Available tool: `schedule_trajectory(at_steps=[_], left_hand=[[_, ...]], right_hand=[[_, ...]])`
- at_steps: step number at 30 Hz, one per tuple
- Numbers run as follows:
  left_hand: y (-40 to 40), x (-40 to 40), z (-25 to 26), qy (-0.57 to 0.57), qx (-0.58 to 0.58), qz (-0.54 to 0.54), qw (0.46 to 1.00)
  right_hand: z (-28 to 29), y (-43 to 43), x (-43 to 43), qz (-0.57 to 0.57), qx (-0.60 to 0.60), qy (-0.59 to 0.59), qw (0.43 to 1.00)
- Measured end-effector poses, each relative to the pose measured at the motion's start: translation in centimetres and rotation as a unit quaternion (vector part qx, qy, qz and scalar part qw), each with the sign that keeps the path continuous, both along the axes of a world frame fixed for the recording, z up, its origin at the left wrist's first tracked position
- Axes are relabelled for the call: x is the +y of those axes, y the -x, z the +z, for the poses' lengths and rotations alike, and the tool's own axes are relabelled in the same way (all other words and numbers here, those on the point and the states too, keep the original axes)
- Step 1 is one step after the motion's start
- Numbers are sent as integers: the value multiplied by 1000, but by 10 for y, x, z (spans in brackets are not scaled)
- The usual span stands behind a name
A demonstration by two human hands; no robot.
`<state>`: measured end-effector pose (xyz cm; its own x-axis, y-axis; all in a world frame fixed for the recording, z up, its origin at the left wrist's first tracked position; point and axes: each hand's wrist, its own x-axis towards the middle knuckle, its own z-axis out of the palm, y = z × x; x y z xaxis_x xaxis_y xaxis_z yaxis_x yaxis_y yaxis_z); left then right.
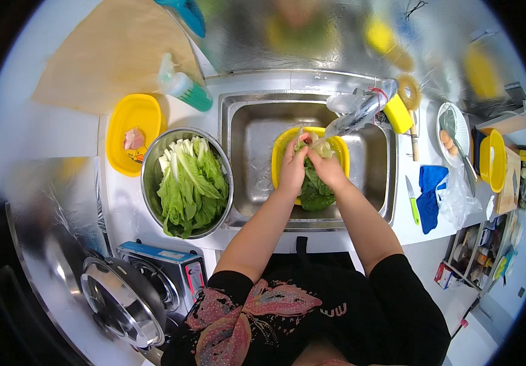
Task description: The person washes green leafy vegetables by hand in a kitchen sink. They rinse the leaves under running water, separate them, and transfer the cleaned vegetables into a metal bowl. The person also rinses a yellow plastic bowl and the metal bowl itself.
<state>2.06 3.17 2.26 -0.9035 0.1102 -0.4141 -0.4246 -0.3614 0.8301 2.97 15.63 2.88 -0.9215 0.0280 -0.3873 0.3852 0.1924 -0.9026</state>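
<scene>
My left hand point(293, 168) and my right hand point(328, 170) are close together, their fingers closed on a bunch of leafy greens point(316, 194). Dark green leaves hang below the palms, while paler stems and a small reddish part show by the fingertips. Beneath them a yellow plastic basin point(346, 153) stands in the stainless steel sink point(254, 137). A plastic-wrapped faucet point(359, 113), tied with red string, points towards the basin from the upper right. My fingers hide part of the bunch and the basin's inside.
Left of the sink, a steel bowl point(149, 196) holds green lettuce point(194, 176). Behind it are a yellow tub point(123, 110) with raw meat point(134, 138) and a spray bottle point(192, 94). To the right lie a green-handled knife point(412, 201), a blue cloth point(429, 201) and a white basket point(462, 121) with eggs.
</scene>
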Motion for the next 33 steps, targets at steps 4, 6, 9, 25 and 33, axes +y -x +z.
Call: schedule_trajectory(at_steps=[4, 6, 9, 25, 33], left_hand=[[2, -8, -12, -87, 45, -58, 994], [-1, -11, -19, -57, 94, -99, 989], [-6, -13, -18, 63, 184, -153, 969], [13, -50, -4, 117, 136, 51, 982], [-19, -70, 24, 132, 147, 107, 974]], right_hand=[[10, 5, -13, -101, -106, 208, 967], [30, 7, -12, -103, -157, 228, 955], [17, 9, -5, -41, -180, 222, 958], [-4, 6, 41, 20, -92, 206, 974], [-115, -61, 9, 321, 78, -354, 875]])
